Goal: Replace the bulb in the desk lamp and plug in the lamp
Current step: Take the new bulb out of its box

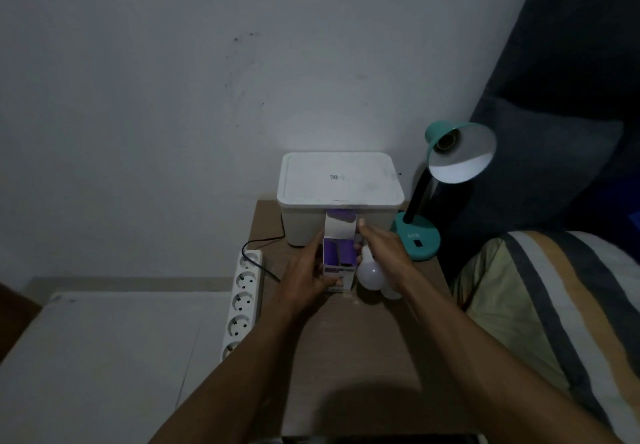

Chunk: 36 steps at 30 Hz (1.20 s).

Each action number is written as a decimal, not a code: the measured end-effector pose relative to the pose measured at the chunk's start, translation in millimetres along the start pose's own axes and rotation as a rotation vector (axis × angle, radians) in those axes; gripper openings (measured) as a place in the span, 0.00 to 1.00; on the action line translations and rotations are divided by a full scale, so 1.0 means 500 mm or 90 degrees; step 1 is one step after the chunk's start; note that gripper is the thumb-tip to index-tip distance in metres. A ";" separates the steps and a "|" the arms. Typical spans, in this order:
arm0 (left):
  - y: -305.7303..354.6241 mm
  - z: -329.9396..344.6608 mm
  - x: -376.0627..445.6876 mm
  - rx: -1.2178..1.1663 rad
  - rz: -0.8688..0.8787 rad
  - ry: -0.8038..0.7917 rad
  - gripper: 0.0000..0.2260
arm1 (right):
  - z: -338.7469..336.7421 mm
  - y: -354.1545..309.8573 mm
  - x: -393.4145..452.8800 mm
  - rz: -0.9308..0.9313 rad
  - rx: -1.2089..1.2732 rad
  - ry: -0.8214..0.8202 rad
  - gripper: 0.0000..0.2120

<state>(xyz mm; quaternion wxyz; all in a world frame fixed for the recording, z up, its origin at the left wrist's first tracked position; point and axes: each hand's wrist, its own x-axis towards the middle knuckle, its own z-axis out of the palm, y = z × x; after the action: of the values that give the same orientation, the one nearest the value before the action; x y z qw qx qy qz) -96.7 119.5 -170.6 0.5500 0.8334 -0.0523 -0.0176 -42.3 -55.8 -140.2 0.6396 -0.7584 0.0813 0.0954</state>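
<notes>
A teal desk lamp (420,236) stands at the table's back right, its shade (462,154) tilted toward me with an empty socket inside. My left hand (304,270) grips a purple and white bulb box (339,256) standing upright with its top flap open. My right hand (384,253) holds a white bulb (370,272) just right of the box, thumb near the flap. A second white bulb (391,293) peeks out beneath my right wrist on the table.
A white lidded plastic bin (341,180) sits against the wall behind the box. A white power strip (242,301) with several sockets lies along the wooden table's (346,357) left edge, a black cord (259,246) trailing over it. A striped blanket (554,305) lies to the right.
</notes>
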 end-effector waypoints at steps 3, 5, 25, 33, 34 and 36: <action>-0.012 0.006 0.002 0.002 -0.035 -0.006 0.41 | -0.003 0.002 -0.015 -0.018 -0.011 0.002 0.20; -0.018 0.010 0.003 0.003 -0.038 -0.003 0.41 | -0.005 0.004 -0.024 -0.040 -0.037 -0.014 0.14; -0.025 0.021 -0.008 0.139 0.096 0.022 0.32 | 0.034 0.029 -0.047 -0.118 -0.201 0.079 0.13; -0.022 0.020 -0.007 0.155 0.079 0.019 0.34 | 0.020 0.004 -0.063 -0.032 -0.196 0.187 0.09; -0.017 0.020 -0.010 0.155 0.076 0.014 0.36 | 0.009 0.001 -0.066 -0.022 -0.177 0.202 0.07; -0.005 0.022 -0.017 0.160 0.070 0.021 0.40 | -0.019 -0.015 -0.070 0.001 -0.118 0.216 0.04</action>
<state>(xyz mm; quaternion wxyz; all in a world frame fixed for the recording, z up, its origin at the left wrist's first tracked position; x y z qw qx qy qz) -105.9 111.4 -177.6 0.4418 0.8919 -0.0909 0.0327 -74.2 -63.7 -122.9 0.5441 -0.8192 0.1793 -0.0266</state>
